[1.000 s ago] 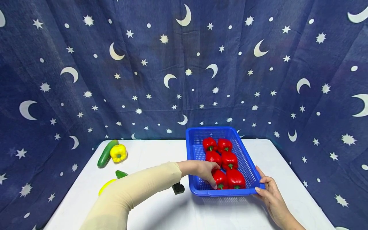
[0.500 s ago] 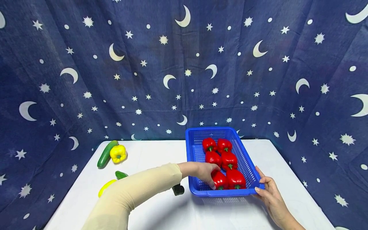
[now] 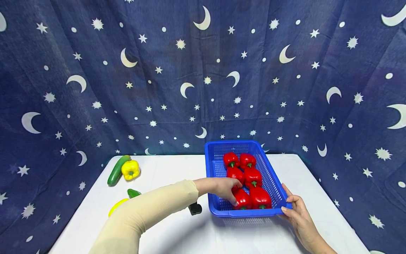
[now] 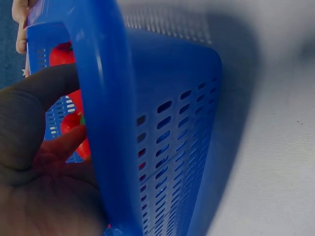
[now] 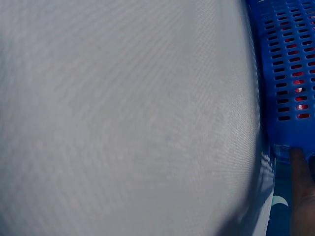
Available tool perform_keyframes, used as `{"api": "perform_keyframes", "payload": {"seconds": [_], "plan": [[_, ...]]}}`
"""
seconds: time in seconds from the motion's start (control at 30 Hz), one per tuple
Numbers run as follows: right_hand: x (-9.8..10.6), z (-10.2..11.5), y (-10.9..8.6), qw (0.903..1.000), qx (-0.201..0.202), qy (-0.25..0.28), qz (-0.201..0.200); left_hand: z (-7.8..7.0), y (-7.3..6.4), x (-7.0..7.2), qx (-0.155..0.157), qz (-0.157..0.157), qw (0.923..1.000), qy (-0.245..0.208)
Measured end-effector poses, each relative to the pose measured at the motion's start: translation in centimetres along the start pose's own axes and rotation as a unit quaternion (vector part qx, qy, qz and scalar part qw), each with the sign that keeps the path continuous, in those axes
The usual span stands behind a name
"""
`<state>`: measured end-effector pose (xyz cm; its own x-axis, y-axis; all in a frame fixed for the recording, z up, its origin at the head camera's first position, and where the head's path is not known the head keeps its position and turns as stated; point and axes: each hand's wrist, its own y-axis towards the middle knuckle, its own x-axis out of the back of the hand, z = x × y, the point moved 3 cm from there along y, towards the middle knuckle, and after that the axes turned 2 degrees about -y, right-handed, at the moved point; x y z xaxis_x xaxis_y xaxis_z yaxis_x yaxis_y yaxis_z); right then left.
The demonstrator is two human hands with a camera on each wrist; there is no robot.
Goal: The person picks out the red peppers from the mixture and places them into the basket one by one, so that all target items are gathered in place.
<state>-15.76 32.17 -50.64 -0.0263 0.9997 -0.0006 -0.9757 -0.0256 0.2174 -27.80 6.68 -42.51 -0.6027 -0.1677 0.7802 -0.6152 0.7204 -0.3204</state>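
A blue perforated plastic basket [image 3: 253, 212] holds several red bell peppers in two columns. My left hand [image 3: 223, 188] reaches over its left rim, with thumb and fingers spread at the left side of the nearest left bell pepper [image 3: 243, 200]. Seen from the left wrist, the thumb and a finger of that hand [image 4: 44, 162] extend past the basket wall [image 4: 172, 113]; their contact with the pepper is hidden. My right hand [image 3: 301, 220] grips the basket's near right corner, thumb in front and fingers along the side. The right wrist view catches one finger [image 5: 301, 196] against the basket [image 5: 280, 73].
On the left of the white table [image 3: 171, 169] lie a dark green cucumber [image 3: 118, 171], a yellow bell pepper [image 3: 130, 170], a smaller green vegetable [image 3: 133, 193] and a partly hidden long yellow one [image 3: 117, 206]. A starry blue curtain [image 3: 177, 120] surrounds the table.
My left hand has drawn slightly left on the nearest left bell pepper, showing more of it. The right hand and the basket stay in place.
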Motion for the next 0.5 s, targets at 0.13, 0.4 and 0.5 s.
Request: {"api": "perform_keyframes", "payload": {"seconds": [0.13, 0.4, 0.5], "plan": [[0.0, 0.1, 0.0, 1.0, -0.007, -0.005, -0.003, -0.1, -0.1, 0.1, -0.006, 0.003, 0.9999, 0.01], [0.0, 0.0, 0.0, 0.9999, -0.01, -0.007, -0.002, 0.1, -0.8, 1.2, -0.022, 0.001, 0.9997, 0.006], [0.0, 0.0, 0.0, 1.0, -0.006, -0.006, -0.001, 0.3, -1.2, 2.0, -0.028, -0.01, 0.9994, -0.016]]}}
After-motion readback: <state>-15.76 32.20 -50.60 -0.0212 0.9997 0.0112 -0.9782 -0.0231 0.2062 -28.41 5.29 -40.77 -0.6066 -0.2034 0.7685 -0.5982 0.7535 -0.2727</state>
